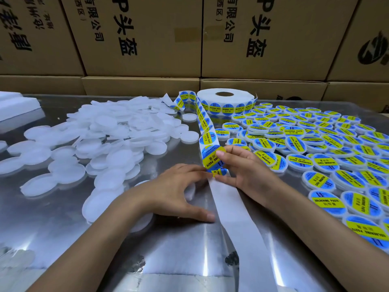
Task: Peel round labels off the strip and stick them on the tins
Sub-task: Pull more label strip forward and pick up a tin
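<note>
A strip of round blue-and-yellow labels (203,121) runs from the roll (225,100) at the back toward me. Its bare white backing (237,216) trails on to the near edge. My right hand (246,167) pinches a half-lifted label (211,158) between thumb and forefinger. My left hand (179,190) sits beside it, its fingertips on the strip just below that label, its thumb flat on the table. A white tin (190,191) lies partly hidden under the left palm. Unlabelled white tins (101,140) are heaped on the left. Labelled tins (315,148) cover the right.
The table (168,249) is shiny metal under clear film. Brown cardboard boxes (147,39) form a wall right behind it. A white foam block (16,104) sits at the far left corner.
</note>
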